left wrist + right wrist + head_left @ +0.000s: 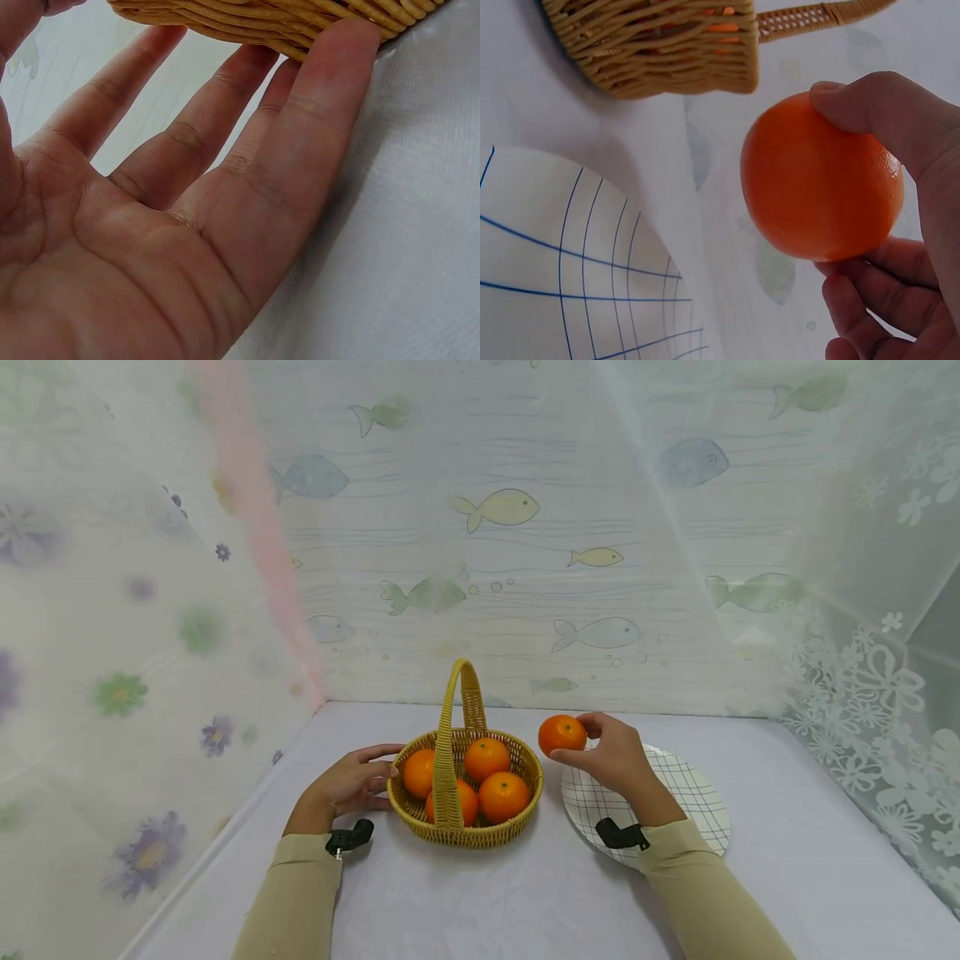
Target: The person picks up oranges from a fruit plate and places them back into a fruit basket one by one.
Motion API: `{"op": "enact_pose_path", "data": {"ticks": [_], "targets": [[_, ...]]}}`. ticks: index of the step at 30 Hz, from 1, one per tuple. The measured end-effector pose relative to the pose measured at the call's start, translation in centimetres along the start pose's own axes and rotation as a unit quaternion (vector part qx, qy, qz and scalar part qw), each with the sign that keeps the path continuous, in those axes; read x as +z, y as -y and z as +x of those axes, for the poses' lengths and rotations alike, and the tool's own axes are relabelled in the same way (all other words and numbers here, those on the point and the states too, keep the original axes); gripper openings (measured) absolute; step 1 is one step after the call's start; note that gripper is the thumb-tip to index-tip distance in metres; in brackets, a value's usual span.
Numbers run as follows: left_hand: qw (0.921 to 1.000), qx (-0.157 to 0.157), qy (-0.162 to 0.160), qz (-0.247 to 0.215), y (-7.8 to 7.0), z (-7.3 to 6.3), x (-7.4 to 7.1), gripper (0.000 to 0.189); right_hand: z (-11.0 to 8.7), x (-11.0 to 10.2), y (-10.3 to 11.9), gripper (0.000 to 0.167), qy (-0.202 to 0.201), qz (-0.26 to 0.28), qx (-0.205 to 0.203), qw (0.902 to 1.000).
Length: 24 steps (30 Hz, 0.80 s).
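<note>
A yellow wicker basket (480,837) with a tall arched handle holds several oranges (503,797). My left hand (351,787) is at the basket's left side. In the left wrist view its fairly straight fingers (311,127) touch the woven wall. To the right of the basket, my right hand (618,758) pinches one orange (562,733) between thumb and fingers. That orange is held up near the far left edge of a white plate (693,797) with a dark grid pattern. The right wrist view shows the thumb (885,105) on one side of the orange and fingers at the other.
A white cloth covers the table (510,902). Behind it hangs a pale curtain (517,560) with printed fish, and a flowered curtain (142,693) runs along the left. Sheer fabric with white flowers (862,718) hangs on the right.
</note>
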<state>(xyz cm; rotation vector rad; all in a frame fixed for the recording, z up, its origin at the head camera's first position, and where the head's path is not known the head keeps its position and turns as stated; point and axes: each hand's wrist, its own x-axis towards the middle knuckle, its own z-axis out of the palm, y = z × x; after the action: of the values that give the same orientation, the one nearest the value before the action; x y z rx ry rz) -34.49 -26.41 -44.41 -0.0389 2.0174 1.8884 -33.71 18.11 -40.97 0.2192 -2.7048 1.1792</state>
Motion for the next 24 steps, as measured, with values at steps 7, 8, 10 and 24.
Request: {"op": "enact_pose_path", "data": {"ticks": [7, 8, 10, 24], "targets": [[1.0, -0.001, 0.001, -0.006, 0.1, 0.2, -0.1, 0.062, -0.2, 0.3, 0.8, 0.079, 0.01, 0.001, -0.007, 0.9999], [1.0, -0.001, 0.002, -0.007, 0.1, 0.2, -0.1, 0.063, -0.3, 0.3, 0.9, 0.079, 0.011, 0.0, -0.01, 0.9999], [1.0, -0.001, 0.004, -0.007, 0.1, 0.2, -0.1, 0.063, -0.3, 0.3, 1.1, 0.079, 0.011, 0.0, -0.014, 0.9998], [0.9999, -0.002, -0.007, -0.01, 0.2, 0.2, 0.0, 0.061, -0.9, 0.7, 2.6, 0.075, 0.01, -0.003, -0.05, 0.9987]]}}
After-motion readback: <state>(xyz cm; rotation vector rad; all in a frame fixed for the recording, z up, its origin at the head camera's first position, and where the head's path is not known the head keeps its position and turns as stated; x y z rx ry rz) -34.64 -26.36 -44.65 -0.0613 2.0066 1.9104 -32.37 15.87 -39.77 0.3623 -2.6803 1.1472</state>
